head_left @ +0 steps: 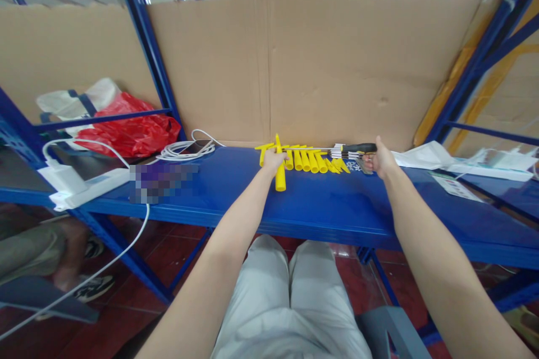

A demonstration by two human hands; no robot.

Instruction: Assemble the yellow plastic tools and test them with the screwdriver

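My left hand [273, 160] is closed around a yellow plastic piece [280, 180] with a round tubular lower end and a narrow pointed top, held upright above the blue shelf. My right hand [382, 160] grips a screwdriver [357, 147] by its black and yellow handle. Its thin shaft lies level and points left, and the tip reaches the yellow piece beside my left fingers; whether it sits in a screw cannot be made out. Behind and to the right stand several similar yellow pieces [306, 160] in a row. Small flat yellow wedges [337, 166] lie at the row's right end, near small silvery parts [350, 166].
A cardboard sheet [337, 67] backs the blue shelf [236, 185]. At left are a white power strip [96, 188], a coiled white cable [185, 150] and a red plastic bag [130, 129]. White packaging [425, 156] lies at right. Another person's leg [37, 249] shows lower left.
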